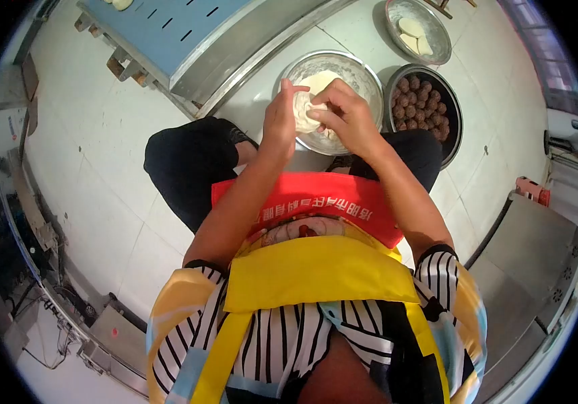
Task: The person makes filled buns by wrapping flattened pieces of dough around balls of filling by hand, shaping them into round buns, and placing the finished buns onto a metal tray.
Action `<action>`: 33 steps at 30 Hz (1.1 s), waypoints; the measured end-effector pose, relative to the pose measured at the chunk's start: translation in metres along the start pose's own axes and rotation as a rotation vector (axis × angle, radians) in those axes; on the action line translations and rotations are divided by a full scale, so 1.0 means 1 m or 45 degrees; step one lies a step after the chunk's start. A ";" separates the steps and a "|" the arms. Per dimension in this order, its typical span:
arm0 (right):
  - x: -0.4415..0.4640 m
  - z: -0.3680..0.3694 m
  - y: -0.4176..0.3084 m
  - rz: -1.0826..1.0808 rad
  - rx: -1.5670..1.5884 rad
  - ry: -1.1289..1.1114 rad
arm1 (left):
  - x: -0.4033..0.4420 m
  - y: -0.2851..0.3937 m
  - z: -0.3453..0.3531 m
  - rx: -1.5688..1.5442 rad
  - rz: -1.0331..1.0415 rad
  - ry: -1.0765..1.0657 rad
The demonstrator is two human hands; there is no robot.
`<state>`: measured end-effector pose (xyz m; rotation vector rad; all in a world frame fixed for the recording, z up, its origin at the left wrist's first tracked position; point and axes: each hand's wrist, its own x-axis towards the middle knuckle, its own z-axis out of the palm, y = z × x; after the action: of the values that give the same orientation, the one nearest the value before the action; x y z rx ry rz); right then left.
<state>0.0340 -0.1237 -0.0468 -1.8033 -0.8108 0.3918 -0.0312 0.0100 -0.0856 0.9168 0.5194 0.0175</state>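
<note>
A round piece of white dough (pixel 302 116) with gathered folds on its top sits in my left hand (pixel 281 116), which cups it from the left side. My right hand (pixel 349 116) pinches the dough's folded edge between thumb and fingers. Whether there is a filling inside is hidden. Both hands are above a metal bowl (pixel 364 69) whose inner wall is dusted with white flour. More pale dough (pixel 322 79) lies in this bowl, partly covered by my hands.
Right of the bowl stands a dark-rimmed pot (pixel 456 126) of brown meatballs (pixel 418 102). Behind it, another metal bowl (pixel 438 50) holds several flat dough pieces (pixel 411 27). A metal-framed machine with a blue belt (pixel 188 37) stands at the upper left. My knees flank the bowl.
</note>
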 end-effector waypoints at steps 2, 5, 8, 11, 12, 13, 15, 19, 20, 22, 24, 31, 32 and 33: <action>0.006 -0.002 -0.005 -0.121 -0.168 0.034 | 0.002 0.011 0.004 0.075 -0.060 0.015; 0.010 -0.005 -0.007 -0.153 -0.283 0.075 | -0.002 0.019 0.013 0.032 -0.141 -0.036; 0.012 -0.011 -0.002 0.003 -0.142 0.046 | -0.005 0.019 0.014 -0.013 -0.186 -0.060; 0.016 -0.009 -0.003 -0.141 -0.236 -0.017 | -0.001 0.017 0.012 -0.082 -0.242 -0.039; 0.015 -0.014 -0.020 -0.037 -0.194 -0.057 | -0.003 0.022 0.013 -0.156 -0.279 -0.030; 0.011 -0.017 -0.028 -0.040 -0.213 0.031 | -0.005 0.025 0.014 -0.230 -0.317 -0.019; 0.006 -0.023 -0.035 -0.056 -0.254 0.198 | 0.000 0.022 0.011 -0.333 -0.364 -0.055; -0.007 0.004 -0.014 -0.115 -0.219 0.155 | -0.014 0.033 0.030 -0.145 -0.379 -0.087; -0.008 0.004 -0.023 -0.029 -0.160 0.173 | -0.024 0.039 0.038 -0.035 -0.373 -0.074; -0.008 0.006 -0.021 0.025 -0.071 0.211 | -0.032 0.043 0.044 0.136 -0.365 -0.047; -0.010 0.010 -0.021 0.059 0.027 0.269 | -0.039 0.044 0.049 0.186 -0.347 -0.025; -0.002 0.001 -0.025 -0.071 0.154 0.188 | -0.032 0.053 0.037 0.203 -0.330 -0.308; -0.006 -0.002 -0.026 0.038 0.144 0.120 | -0.030 0.055 0.036 0.267 -0.371 -0.410; -0.008 -0.003 -0.028 0.092 0.119 0.156 | -0.034 0.051 0.041 0.188 -0.305 -0.344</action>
<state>0.0206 -0.1256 -0.0212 -1.7545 -0.6338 0.3564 -0.0330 0.0028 -0.0121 0.9777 0.3785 -0.3618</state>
